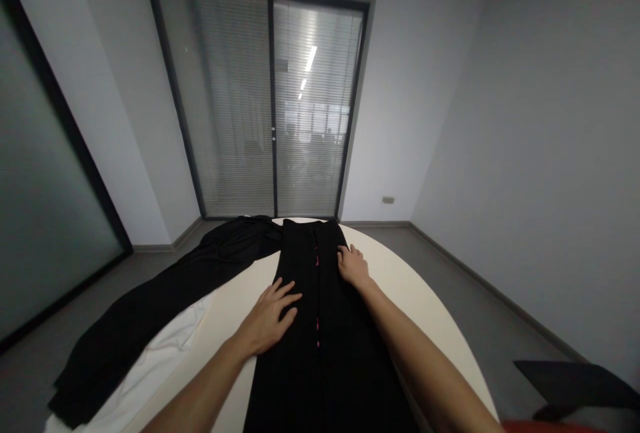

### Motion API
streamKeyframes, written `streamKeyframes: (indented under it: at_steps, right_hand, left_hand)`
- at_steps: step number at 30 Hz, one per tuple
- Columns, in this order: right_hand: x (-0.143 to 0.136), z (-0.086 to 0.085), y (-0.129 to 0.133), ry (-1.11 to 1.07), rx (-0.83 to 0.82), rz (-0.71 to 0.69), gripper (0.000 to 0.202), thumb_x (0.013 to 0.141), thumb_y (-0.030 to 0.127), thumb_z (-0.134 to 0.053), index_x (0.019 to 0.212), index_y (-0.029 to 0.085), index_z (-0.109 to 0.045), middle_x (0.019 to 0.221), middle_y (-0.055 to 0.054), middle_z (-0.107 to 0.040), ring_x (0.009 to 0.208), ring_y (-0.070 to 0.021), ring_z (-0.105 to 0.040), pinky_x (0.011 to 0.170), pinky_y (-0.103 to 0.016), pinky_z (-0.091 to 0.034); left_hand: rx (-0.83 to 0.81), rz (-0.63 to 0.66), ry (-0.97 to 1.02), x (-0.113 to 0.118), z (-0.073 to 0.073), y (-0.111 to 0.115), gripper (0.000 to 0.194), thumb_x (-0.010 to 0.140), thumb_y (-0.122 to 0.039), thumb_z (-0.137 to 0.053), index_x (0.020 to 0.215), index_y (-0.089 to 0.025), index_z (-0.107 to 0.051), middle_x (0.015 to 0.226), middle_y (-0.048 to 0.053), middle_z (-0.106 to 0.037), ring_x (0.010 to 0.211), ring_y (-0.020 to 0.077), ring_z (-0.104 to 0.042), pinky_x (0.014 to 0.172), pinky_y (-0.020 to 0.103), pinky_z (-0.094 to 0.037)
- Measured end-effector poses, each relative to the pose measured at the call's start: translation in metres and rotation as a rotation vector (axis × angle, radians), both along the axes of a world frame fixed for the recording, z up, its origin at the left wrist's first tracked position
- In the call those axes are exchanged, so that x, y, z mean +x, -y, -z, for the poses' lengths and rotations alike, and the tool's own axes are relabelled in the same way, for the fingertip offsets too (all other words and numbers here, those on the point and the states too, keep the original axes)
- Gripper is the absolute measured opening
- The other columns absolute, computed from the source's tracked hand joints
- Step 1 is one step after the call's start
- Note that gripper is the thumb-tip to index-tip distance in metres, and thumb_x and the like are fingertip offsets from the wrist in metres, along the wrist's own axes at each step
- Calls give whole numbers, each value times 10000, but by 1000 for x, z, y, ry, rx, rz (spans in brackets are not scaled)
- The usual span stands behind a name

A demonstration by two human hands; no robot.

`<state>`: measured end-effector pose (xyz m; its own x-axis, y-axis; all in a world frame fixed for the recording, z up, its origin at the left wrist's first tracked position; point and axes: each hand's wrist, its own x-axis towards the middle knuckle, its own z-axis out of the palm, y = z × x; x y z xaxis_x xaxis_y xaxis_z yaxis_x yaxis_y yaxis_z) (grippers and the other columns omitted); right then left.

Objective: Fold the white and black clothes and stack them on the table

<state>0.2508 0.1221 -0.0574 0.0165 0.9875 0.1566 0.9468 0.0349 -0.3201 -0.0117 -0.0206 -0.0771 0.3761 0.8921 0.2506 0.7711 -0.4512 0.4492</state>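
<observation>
A black garment (320, 366) with small pink marks along its centre line lies lengthwise on the pale round table (425, 293). My left hand (270, 318) rests on its left edge, palm down, with the fingers spread. Farther up, my right hand (353, 264) touches the right edge near the garment's far end, its fingers apart and slightly bent. Neither hand grips the cloth. The garment's near end runs out of view at the bottom.
Another black garment (165, 293) stretches along the table's left side, partly over a white cloth (165, 353). A dark object (575, 383) stands at the lower right. Beyond the table are glass doors (230, 106) with blinds and grey walls.
</observation>
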Motion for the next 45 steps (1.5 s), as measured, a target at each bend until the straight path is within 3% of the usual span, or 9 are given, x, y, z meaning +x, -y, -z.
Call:
streamKeyframes:
  at_steps: [5,9,14,23,27,32,36,40,45]
  right_hand:
    - [18,2,-11,-61,3,28,388,943,240,-477,1292,235,-648,1236,-102,-673,1230,-273,-559,1000,-379,-452]
    - [22,3,-16,-100,43,44,402,878,145,-531,1253,194,-667,1275,-79,-653,1173,-199,-601,1002,-263,-443]
    - [36,6,-9,-88,72,178,462,864,83,-455,1285,149,-634,1376,-146,-556,1193,-242,-582,932,-294,-484]
    - [40,1,3,-4,10,24,444,928,370,-539,1340,224,-617,1506,-103,-450,1329,-319,-444,1059,-431,-399]
    - [23,-6,28,101,64,-13,410,940,402,-531,1306,251,-637,1582,-94,-331,1422,-351,-282,1111,-524,-282]
    - [1,-20,77,117,17,-251,370,936,446,-524,1188,229,-686,1316,-127,-580,1243,-312,-461,1012,-451,-378]
    - [-6,-27,114,27,-59,-361,377,901,553,-556,943,212,-710,1102,-116,-630,1075,-286,-545,919,-417,-427]
    - [-6,-20,140,-112,-96,-421,398,827,604,-650,977,235,-668,1309,-99,-555,1233,-305,-473,1006,-483,-365]
    - [-12,-12,150,-200,-75,-464,243,820,465,-715,942,259,-672,1411,-61,-498,1355,-293,-368,1073,-522,-275]
  left_hand:
    - [8,-40,64,-2,4,-4,416,1015,-410,-387,1347,-288,-606,1528,25,-466,1484,267,-276,1211,525,-247]
    - [-15,-30,89,-5,5,-6,424,1019,-412,-376,1380,-302,-571,1542,19,-446,1486,262,-271,1214,540,-230]
    - [-12,-17,122,-5,2,-5,430,1021,-402,-360,1385,-298,-566,1553,19,-428,1489,257,-265,1219,537,-221]
    - [-23,-25,8,-1,1,-3,439,1017,-432,-372,1388,-301,-565,1553,37,-427,1484,267,-277,1209,541,-217]
    - [-22,-48,-95,1,6,-5,451,979,-437,-462,1410,-327,-536,1580,41,-380,1491,286,-252,1202,560,-195]
    - [-27,-54,-117,3,5,-5,455,1000,-466,-406,1418,-332,-524,1585,35,-370,1493,282,-245,1201,559,-188]
    - [10,-64,-100,4,-2,-1,437,1019,-435,-365,1378,-294,-569,1548,44,-437,1468,262,-313,1206,543,-204]
    - [66,21,-139,5,-9,12,423,1005,-426,-413,1368,-281,-575,1528,45,-466,1443,238,-357,1217,493,-211]
    - [14,153,-203,10,-10,31,636,958,-581,-458,1519,-295,-368,1620,59,-296,1509,293,-188,1214,529,-184]
